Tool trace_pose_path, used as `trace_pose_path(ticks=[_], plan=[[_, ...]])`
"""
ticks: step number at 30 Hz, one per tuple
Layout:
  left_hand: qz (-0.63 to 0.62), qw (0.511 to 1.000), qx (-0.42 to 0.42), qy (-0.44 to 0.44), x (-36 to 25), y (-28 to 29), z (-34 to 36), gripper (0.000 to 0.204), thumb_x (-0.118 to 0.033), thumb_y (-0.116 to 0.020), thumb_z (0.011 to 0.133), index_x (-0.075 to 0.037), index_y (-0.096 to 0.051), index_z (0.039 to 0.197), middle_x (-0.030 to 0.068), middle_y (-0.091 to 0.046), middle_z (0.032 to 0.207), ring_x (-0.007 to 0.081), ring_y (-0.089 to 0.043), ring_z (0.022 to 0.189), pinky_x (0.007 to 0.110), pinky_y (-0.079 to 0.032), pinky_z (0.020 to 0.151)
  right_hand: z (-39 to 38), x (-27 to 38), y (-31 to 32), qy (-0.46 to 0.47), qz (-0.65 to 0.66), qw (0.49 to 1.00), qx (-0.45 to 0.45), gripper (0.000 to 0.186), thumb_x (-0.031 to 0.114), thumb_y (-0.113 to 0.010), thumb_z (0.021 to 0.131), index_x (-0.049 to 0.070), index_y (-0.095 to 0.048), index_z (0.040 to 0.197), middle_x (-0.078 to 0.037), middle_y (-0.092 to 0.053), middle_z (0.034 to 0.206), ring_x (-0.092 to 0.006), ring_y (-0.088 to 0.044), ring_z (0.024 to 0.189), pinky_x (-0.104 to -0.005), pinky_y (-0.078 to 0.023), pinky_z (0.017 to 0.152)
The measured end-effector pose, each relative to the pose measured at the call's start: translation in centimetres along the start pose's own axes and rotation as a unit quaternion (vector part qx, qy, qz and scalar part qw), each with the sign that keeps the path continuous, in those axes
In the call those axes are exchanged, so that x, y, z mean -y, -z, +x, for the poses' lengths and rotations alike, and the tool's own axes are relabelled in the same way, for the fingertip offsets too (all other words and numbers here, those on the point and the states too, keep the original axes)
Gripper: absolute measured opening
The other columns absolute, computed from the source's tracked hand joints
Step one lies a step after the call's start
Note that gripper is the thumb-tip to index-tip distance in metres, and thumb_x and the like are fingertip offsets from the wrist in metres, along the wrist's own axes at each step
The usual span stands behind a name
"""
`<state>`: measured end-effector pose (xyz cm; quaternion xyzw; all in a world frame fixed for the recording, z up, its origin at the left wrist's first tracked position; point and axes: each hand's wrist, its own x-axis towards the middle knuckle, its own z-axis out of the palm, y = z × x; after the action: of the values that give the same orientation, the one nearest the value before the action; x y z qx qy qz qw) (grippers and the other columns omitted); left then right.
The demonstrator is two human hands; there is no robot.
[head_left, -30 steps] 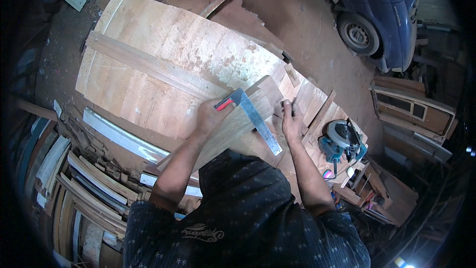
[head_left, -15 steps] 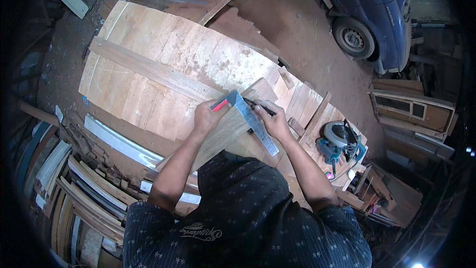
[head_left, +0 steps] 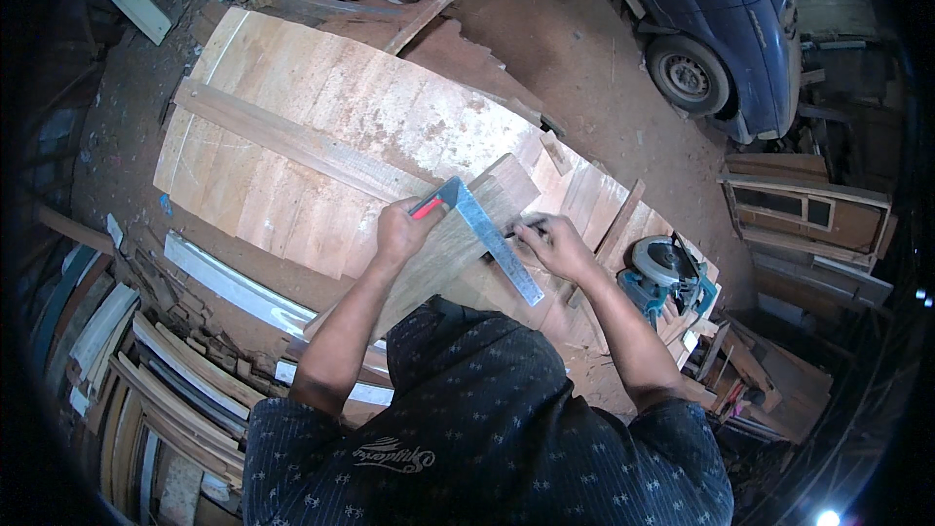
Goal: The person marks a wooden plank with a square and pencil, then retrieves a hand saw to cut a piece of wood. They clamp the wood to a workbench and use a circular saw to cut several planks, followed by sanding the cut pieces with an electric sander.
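Most likely light and stiff: a metal square [head_left: 492, 241] across the wooden board [head_left: 419, 273], best held by its red handle [head_left: 426, 208], as in the closed left hand [head_left: 397, 232], with a blurred dark item [head_left: 510, 228] seemingly in the pinching right hand [head_left: 555, 247].

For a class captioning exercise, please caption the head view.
Left hand holding a square across a board, right hand close to the square, saw farther right.

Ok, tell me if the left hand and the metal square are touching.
Touching. The head view shows the left hand closed on the red handle of the metal square, with no gap between them.
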<state>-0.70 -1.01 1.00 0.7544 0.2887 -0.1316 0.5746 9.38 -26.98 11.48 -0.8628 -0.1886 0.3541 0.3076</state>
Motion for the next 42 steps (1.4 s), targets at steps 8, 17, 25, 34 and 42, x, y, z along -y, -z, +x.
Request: trace_pose_path(ticks=[8,17,25,34,42], plan=[[-0.019,0.999,-0.020,-0.032,-0.6,0.1,-0.4,0.035,-0.038,-0.081,0.082,-0.003,-0.076,0.085,0.0154,-0.069,0.068,0.0182,-0.065,0.061,0.034,-0.051,0.062,9.2,3.6,-0.4,0.064,-0.042,0.997,-0.026,0.029,0.025,-0.062,0.097,-0.002,-0.073,0.101,-0.021,-0.072,0.085,-0.0316,-0.070,0.076,-0.0404,-0.052,0.072],[0.036,0.987,-0.096,-0.120,0.6,-0.7,-1.1,0.030,-0.030,-0.078,0.083,-0.001,-0.073,0.079,0.0176,-0.065,0.067,0.0329,-0.063,0.061,0.042,-0.049,0.063,4.3,2.3,-2.3,0.049,0.120,0.972,-0.195,0.035,0.030,-0.061,0.101,-0.004,-0.069,0.100,-0.010,-0.069,0.084,-0.0171,-0.061,0.076,-0.0338,-0.050,0.073],[-0.022,0.954,0.043,-0.295,-6.2,-5.2,-9.9,0.020,-0.023,-0.075,0.085,-0.003,-0.073,0.089,0.0158,-0.067,0.084,0.0323,-0.061,0.084,0.040,-0.048,0.078,-7.0,4.9,-3.4,-0.235,0.369,0.898,-0.046,0.026,0.032,-0.071,0.096,0.006,-0.071,0.094,0.002,-0.063,0.077,-0.0049,-0.052,0.065,-0.0228,-0.041,0.060],[0.170,0.955,-0.025,-0.240,0.5,0.8,-11.3,0.068,-0.044,-0.086,0.071,-0.002,-0.066,0.121,0.0182,-0.067,0.113,0.0351,-0.058,0.112,0.045,-0.044,0.100,-14.5,2.3,-4.2,-0.074,-0.006,0.994,-0.076,0.060,0.028,-0.077,0.081,-0.006,-0.057,0.128,-0.025,-0.067,0.118,-0.0361,-0.065,0.113,-0.0409,-0.050,0.097],[0.344,0.935,0.006,-0.085,3.0,4.0,-14.3,0.104,-0.053,-0.090,0.061,0.003,-0.048,0.139,0.0259,-0.064,0.116,0.0416,-0.064,0.107,0.047,-0.051,0.095,-14.9,-9.7,-6.6,-0.092,-0.173,0.974,-0.110,0.048,0.027,-0.073,0.081,0.003,-0.061,0.121,-0.022,-0.065,0.119,-0.0396,-0.062,0.112,-0.0465,-0.052,0.094]])
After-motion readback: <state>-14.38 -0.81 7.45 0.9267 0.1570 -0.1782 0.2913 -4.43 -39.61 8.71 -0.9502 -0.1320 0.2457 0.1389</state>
